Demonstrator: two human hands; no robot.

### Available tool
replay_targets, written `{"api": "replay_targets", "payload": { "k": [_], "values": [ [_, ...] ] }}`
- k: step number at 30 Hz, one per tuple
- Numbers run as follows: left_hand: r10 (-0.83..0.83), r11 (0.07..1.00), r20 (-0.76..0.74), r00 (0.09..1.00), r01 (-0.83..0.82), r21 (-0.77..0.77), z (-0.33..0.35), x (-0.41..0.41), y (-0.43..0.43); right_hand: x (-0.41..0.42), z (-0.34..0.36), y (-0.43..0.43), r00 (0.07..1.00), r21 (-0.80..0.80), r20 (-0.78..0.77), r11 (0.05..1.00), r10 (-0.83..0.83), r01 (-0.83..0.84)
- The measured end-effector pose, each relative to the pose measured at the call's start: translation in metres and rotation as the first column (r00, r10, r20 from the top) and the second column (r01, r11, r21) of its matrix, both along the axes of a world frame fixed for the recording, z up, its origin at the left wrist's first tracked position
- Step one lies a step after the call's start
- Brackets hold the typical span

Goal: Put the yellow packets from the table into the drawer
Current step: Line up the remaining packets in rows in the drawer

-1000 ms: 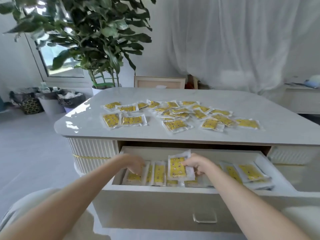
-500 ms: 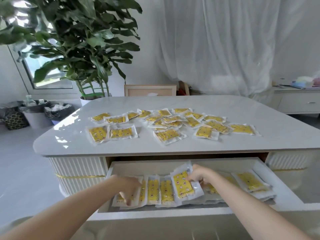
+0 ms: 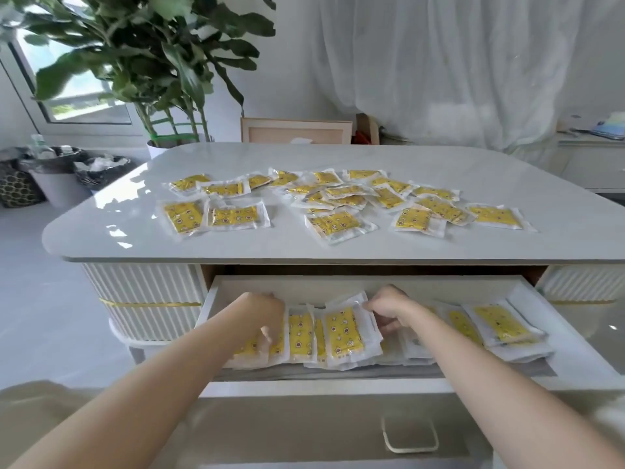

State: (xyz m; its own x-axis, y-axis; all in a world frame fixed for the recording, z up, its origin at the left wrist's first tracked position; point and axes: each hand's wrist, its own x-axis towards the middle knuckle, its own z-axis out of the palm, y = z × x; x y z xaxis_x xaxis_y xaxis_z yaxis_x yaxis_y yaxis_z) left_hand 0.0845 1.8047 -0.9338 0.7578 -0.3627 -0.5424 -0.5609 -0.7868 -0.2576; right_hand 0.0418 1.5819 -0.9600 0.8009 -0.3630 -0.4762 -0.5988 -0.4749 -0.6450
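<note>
White glossy table (image 3: pixel 236 247), with a wide drawer (image 3: pixel 372 286) pulled open under its near edge. Strewn across the table's middle, from near the left edge toward the right edge: loose yellow packets (image 3: pixel 331 198), many overlapping. Inside the drawer, a row of packets (image 3: pixel 299 336) standing on edge in the left half, and a flat stack (image 3: pixel 500 323) near the right end. Pinching the top right corner of a leaning packet (image 3: pixel 341 331) at the row's right end with the right hand (image 3: pixel 389 308), fingers curled. Resting the left hand (image 3: pixel 267 316) on the row's left end, fingers bent downward; gripping or merely pressing, cannot tell.
</note>
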Motion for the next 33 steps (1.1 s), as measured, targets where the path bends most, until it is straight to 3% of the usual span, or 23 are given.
{"api": "replay_targets", "payload": {
  "k": [3, 6, 12, 17, 21, 24, 27, 33],
  "values": [
    [-0.062, 0.971, -0.002, 0.998, 0.059, -0.230, 0.011, -0.011, -0.026, -0.004, 0.010, 0.000, 0.996, 0.135, 0.041, 0.988, -0.077, 0.071],
    [-0.139, 0.921, -0.089, 0.986, 0.095, -0.379, 0.011, -0.026, -0.050, -0.008, 0.011, -0.007, 0.991, 0.131, 0.057, 0.985, -0.120, 0.112],
    [-0.249, 0.952, -0.231, 0.941, 0.193, -0.239, -0.019, -0.032, -0.063, -0.021, 0.014, -0.040, 0.981, -0.024, 0.097, 0.985, -0.168, 0.171],
    [-0.316, 0.935, -0.087, 0.945, 0.296, -0.194, -0.026, -0.031, -0.059, -0.036, 0.013, -0.049, 0.987, -0.152, 0.077, 0.976, -0.144, 0.154],
    [-0.306, 0.943, 0.060, 0.950, 0.311, -0.117, -0.029, -0.035, -0.058, -0.045, 0.020, -0.040, 0.993, -0.531, 0.097, 0.848, 0.070, -0.008],
    [-0.309, 0.943, 0.084, 0.947, 0.316, -0.105, -0.027, -0.036, -0.057, -0.044, 0.017, -0.029, 0.966, -0.477, 0.064, 0.858, 0.251, -0.191],
    [-0.265, 0.947, 0.023, 0.964, 0.265, -0.180, -0.019, -0.036, -0.055, -0.048, 0.014, -0.023, 0.887, -0.427, -0.188, 0.778, 0.423, -0.461],
    [-0.159, 0.887, -0.004, 0.987, 0.141, -0.439, 0.046, -0.039, -0.040, -0.049, 0.055, -0.010, 0.855, -0.447, -0.118, 0.742, 0.504, -0.499]
  ]
}}
